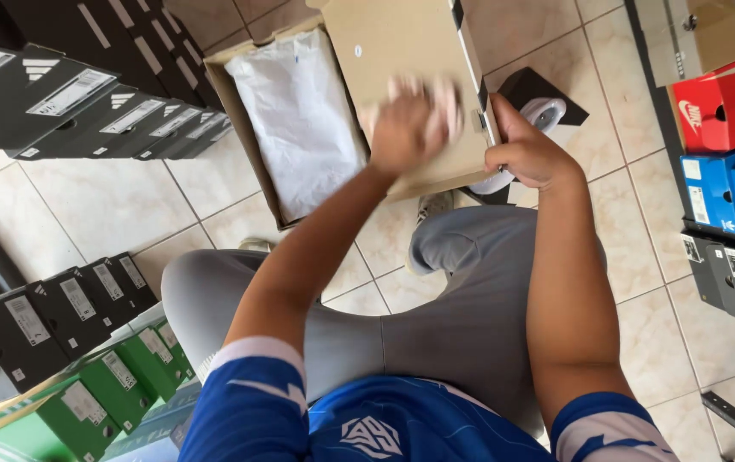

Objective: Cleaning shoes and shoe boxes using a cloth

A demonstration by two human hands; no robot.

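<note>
Cardboard is being handled at the middle of the view: a brown lid [402, 51] is being held over the right side of an open shoebox [243, 111] on the tiled floor [111, 205]. White tissue [299, 111] is being left exposed in the box's left half. The box's long axis is running away from the person, tilted a little to the left, and the lid is lying along roughly the same line, just ahead of both hands.

The left hand [410, 124] is being pressed on the lid's top face near its close end; it is blurred, so whether it is flat or gripping cannot be told. The right hand [526, 154] is being closed around the lid's right edge, fingers curled under it. Both hands are touching the lid; the left one is nearer the open half of the box.

A black object with a white roll [543, 107] is being partly hidden behind the right hand. Black boxes [85, 94] are being kept stacked at the left, green boxes [102, 389] below them, red and blue boxes [731, 145] at the right.
</note>
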